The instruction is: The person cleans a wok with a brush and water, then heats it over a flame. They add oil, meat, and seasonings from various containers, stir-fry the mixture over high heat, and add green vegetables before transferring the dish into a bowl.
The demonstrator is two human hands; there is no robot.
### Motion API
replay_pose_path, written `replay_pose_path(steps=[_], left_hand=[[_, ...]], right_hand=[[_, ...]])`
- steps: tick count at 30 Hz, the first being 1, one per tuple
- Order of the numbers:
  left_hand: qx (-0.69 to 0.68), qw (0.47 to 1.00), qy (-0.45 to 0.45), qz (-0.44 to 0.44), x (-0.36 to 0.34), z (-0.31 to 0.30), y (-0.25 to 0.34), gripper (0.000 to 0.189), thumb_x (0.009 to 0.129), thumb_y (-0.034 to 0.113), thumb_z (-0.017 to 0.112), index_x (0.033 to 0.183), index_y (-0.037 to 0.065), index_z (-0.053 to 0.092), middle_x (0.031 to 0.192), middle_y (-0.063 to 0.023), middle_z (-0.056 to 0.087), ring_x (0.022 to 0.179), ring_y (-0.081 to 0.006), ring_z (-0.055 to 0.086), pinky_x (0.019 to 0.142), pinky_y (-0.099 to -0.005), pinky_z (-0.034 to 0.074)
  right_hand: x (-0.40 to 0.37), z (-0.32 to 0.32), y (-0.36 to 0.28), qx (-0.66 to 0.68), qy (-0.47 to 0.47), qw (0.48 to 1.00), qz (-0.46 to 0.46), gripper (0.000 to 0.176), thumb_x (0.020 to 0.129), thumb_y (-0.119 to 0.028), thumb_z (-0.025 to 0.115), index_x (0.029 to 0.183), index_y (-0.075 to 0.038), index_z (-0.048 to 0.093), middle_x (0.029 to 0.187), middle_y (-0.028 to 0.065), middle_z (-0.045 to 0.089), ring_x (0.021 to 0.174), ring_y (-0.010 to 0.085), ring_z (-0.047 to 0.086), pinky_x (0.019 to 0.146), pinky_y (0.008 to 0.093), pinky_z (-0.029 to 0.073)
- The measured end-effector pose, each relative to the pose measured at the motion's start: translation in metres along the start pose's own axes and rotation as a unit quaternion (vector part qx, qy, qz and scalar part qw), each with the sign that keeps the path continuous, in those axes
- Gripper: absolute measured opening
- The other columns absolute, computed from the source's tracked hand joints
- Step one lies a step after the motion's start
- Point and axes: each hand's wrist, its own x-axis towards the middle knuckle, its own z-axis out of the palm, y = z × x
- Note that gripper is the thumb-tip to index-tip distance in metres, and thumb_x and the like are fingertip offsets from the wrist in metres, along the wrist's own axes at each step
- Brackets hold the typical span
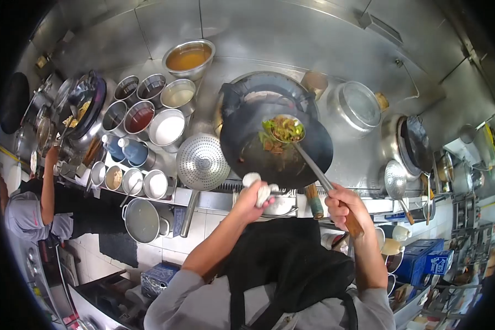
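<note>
My right hand (346, 206) is wrapped round the wooden handle of a long metal ladle (314, 168). Green and brown food (283, 128) heaps up in the ladle's bowl, over the dark wok (313, 146). Some brown pieces lie on the wok's inner surface beside the bowl. Closed round a bunched white cloth (263, 194), my left hand (249, 204) is at the wok's near rim. The cloth and fingers hide whether a wok handle lies inside the grip. The wok appears tilted towards me.
Left of the wok are a perforated strainer (202, 160) and several metal pots, one with red sauce (139, 117). A bowl of amber liquid (188, 57) stands behind. To the right are a lidded pot (359, 105) and a skimmer (395, 179). Another person (36, 212) works at far left.
</note>
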Motion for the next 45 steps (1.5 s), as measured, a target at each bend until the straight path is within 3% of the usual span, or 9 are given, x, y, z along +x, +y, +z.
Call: replay_pose_path(steps=[8, 12, 18, 20, 23, 30, 32, 36, 45], left_hand=[[0.024, 0.999, 0.04, -0.002, 0.0, -0.008, 0.01, 0.019, 0.096, 0.019, 0.058, 0.102, 0.001, 0.059, 0.089, -0.0145, 0.068, 0.06, -0.0241, 0.065, 0.044, -0.0279, 0.045], [0.197, 0.974, 0.031, 0.108, 0.026, -0.052, -0.002, 0.02, 0.095, 0.019, 0.06, 0.108, 0.004, 0.055, 0.092, -0.0134, 0.069, 0.06, -0.0233, 0.067, 0.047, -0.0284, 0.051], [0.393, 0.863, 0.036, 0.315, 0.059, -0.143, -0.042, 0.053, 0.089, 0.007, 0.066, 0.136, 0.002, 0.041, 0.116, -0.0103, 0.061, 0.106, -0.0213, 0.061, 0.091, -0.0366, 0.052], [0.391, 0.857, 0.054, 0.33, 0.046, -0.138, -0.039, 0.061, 0.087, 0.008, 0.067, 0.139, 0.002, 0.037, 0.121, -0.0141, 0.06, 0.112, -0.0236, 0.06, 0.097, -0.0381, 0.049], [0.432, 0.834, 0.089, 0.332, 0.047, -0.129, -0.037, 0.062, 0.086, 0.007, 0.068, 0.14, 0.0, 0.037, 0.122, -0.0158, 0.06, 0.112, -0.0245, 0.06, 0.098, -0.0369, 0.048], [0.329, 0.901, 0.069, 0.275, 0.038, -0.062, -0.035, 0.035, 0.088, 0.004, 0.058, 0.122, 0.003, 0.051, 0.096, -0.0096, 0.065, 0.08, -0.0201, 0.065, 0.068, -0.0334, 0.055], [0.178, 0.974, 0.092, 0.108, 0.018, -0.028, -0.031, 0.023, 0.091, 0.007, 0.058, 0.114, 0.005, 0.055, 0.095, -0.0098, 0.066, 0.077, -0.0228, 0.067, 0.062, -0.0326, 0.054], [-0.004, 0.998, 0.064, 0.014, 0.021, -0.015, -0.043, 0.02, 0.094, 0.016, 0.06, 0.108, 0.003, 0.058, 0.095, -0.015, 0.068, 0.072, -0.0255, 0.069, 0.053, -0.0282, 0.053], [-0.061, 0.995, 0.077, 0.019, 0.016, 0.007, -0.043, 0.012, 0.098, 0.019, 0.056, 0.105, 0.009, 0.057, 0.089, -0.0097, 0.067, 0.066, -0.0252, 0.067, 0.044, -0.0251, 0.045]], right_hand=[[-0.026, -0.011, -0.007, 0.032, 0.023, 0.998, 0.048, 0.015, 0.098, -0.01, 0.06, 0.102, -0.01, 0.046, 0.075, -0.0008, 0.049, 0.05, 0.0022, 0.045, 0.038, 0.0198, 0.038], [-0.027, -0.019, -0.012, 0.065, 0.02, 0.994, 0.082, 0.015, 0.098, -0.008, 0.061, 0.105, -0.009, 0.048, 0.076, 0.0004, 0.051, 0.052, 0.0038, 0.047, 0.041, 0.0214, 0.04], [-0.019, 0.011, -0.044, 0.029, -0.005, 0.993, 0.114, 0.008, 0.097, -0.009, 0.058, 0.093, -0.009, 0.051, 0.077, 0.0007, 0.052, 0.052, 0.0039, 0.048, 0.042, 0.0237, 0.041], [-0.034, 0.028, -0.051, 0.023, -0.002, 0.995, 0.096, 0.008, 0.098, -0.011, 0.058, 0.098, -0.008, 0.051, 0.077, -0.0003, 0.052, 0.05, 0.0032, 0.046, 0.04, 0.0224, 0.04], [-0.042, 0.023, -0.045, 0.001, 0.007, 0.999, 0.042, 0.034, 0.1, -0.011, 0.055, 0.133, -0.007, 0.047, 0.074, -0.0007, 0.045, 0.044, 0.0022, 0.042, 0.031, 0.0208, 0.034], [-0.011, -0.061, 0.015, -0.018, -0.007, 0.999, -0.025, 0.055, 0.096, -0.01, 0.062, 0.147, -0.005, 0.039, 0.073, 0.0018, 0.047, 0.042, 0.0055, 0.041, 0.032, 0.0229, 0.034], [-0.016, -0.073, 0.022, -0.035, -0.012, 0.998, -0.044, 0.061, 0.094, -0.009, 0.065, 0.149, -0.007, 0.038, 0.073, 0.0034, 0.048, 0.041, 0.0071, 0.042, 0.033, 0.0241, 0.035], [-0.024, -0.094, 0.03, -0.017, 0.018, 0.998, -0.052, 0.064, 0.093, -0.008, 0.066, 0.151, -0.01, 0.039, 0.073, 0.0046, 0.048, 0.04, 0.0082, 0.042, 0.032, 0.025, 0.036], [-0.024, -0.082, 0.025, -0.032, 0.033, 0.997, -0.057, 0.063, 0.094, -0.007, 0.064, 0.151, -0.009, 0.037, 0.072, 0.0059, 0.051, 0.041, 0.011, 0.045, 0.034, 0.0264, 0.039]])
